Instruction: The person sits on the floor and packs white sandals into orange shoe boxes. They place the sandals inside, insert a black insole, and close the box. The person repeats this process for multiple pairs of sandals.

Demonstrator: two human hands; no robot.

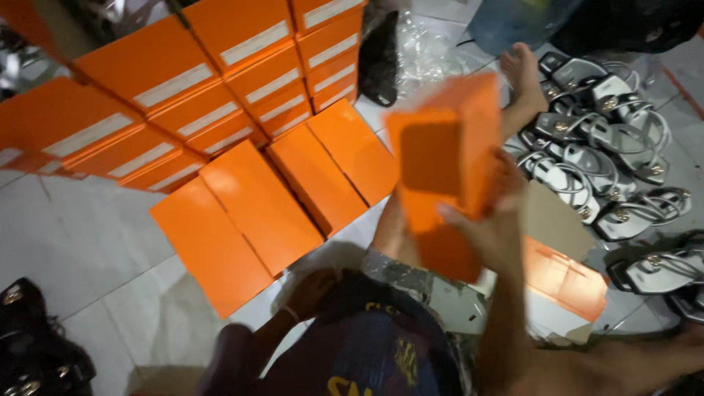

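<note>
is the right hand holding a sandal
No, the right hand grips an orange box, while the sandals lie on the floor beyond it.

Bare arms, dark printed shirt

A dark navy shirt (367,345) with yellow lettering and a crest; a thin pale band (292,314) circles the left wrist; forearms and foot (522,73) are bare.

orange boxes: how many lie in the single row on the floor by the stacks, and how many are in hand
orange cardboard boxes in a row on the white tiled floor: 4
orange cardboard box held up in the right hand: 1
Total: 5
</note>
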